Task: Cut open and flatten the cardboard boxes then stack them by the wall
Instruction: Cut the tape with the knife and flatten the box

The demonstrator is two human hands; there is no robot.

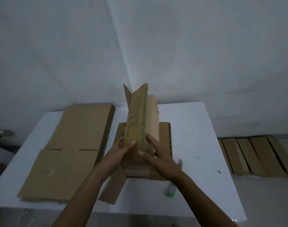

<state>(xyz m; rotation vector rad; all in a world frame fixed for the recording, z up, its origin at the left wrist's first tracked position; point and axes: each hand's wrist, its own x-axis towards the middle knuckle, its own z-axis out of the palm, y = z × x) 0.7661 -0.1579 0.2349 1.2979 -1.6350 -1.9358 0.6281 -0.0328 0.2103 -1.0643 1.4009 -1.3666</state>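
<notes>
The step in hand appears to be flattening: the box stands on end in the middle of the counter, its far flaps splayed open, and it is partly collapsed rather than square. The left grip is clamped on its near left edge, thumb on the printed face and fingers round the side. The right grip is apart, its straight fingers laid against the near right side. The next move likely calls for pushing the two sides together until the panels fold flat, then laying it down. The cutter lies near the right forearm, should a seam hold.

The box is plain brown cardboard with green print along one edge and a ragged top. It rests on a flat sheet, with a flattened stack to the left. More flattened boxes lie on the floor by the wall, far right.
</notes>
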